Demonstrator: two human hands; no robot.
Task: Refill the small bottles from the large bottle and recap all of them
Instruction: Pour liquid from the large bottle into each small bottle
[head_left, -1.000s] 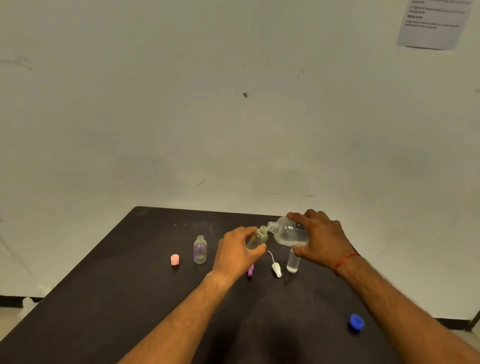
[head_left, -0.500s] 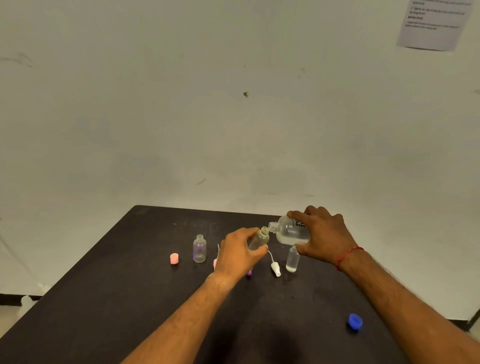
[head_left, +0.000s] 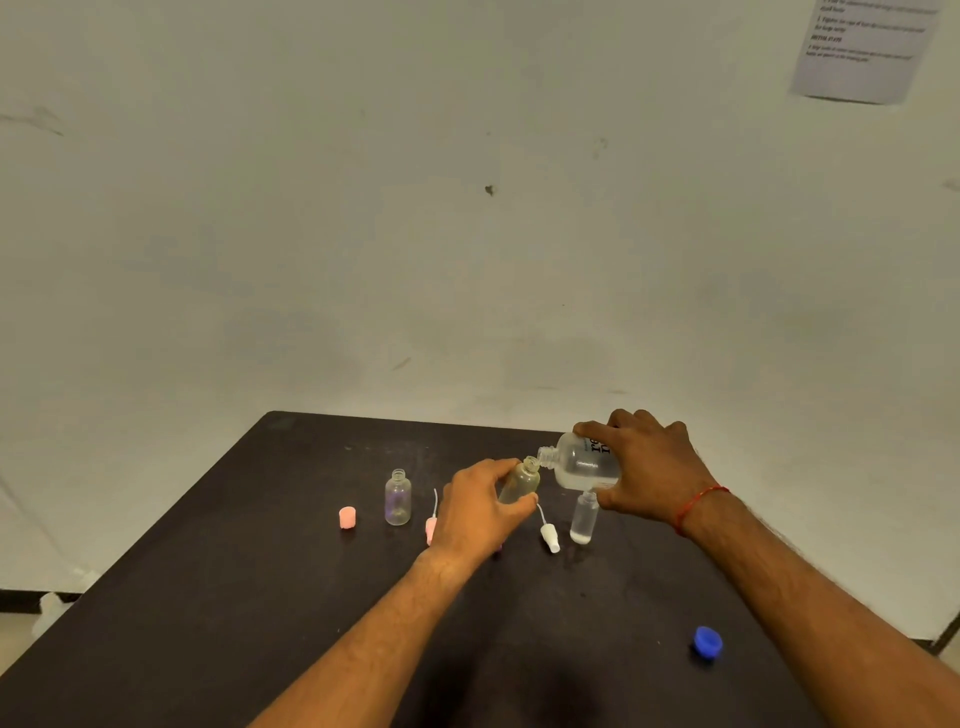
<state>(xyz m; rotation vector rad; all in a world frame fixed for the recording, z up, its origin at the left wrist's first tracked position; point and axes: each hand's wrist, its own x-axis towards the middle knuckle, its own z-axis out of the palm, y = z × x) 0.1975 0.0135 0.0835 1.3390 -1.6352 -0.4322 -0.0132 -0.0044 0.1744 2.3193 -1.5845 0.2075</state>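
Little has shifted since a moment ago; both my hands keep the same pouring pose over the dark matte surface (head_left: 260, 597). My right hand (head_left: 652, 470) wraps the large clear plastic bottle (head_left: 582, 462), tipped almost flat so its neck meets the mouth of the small frosted bottle (head_left: 519, 480), which my left hand (head_left: 475, 512) pinches and leans toward it to catch liquid. Two more small clear bottles (head_left: 398, 497) (head_left: 584, 519) stand uncapped. Round blue cap (head_left: 707, 642) lies well apart.

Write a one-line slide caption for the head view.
Right hand tips the large bottle into a small bottle held by the left hand.
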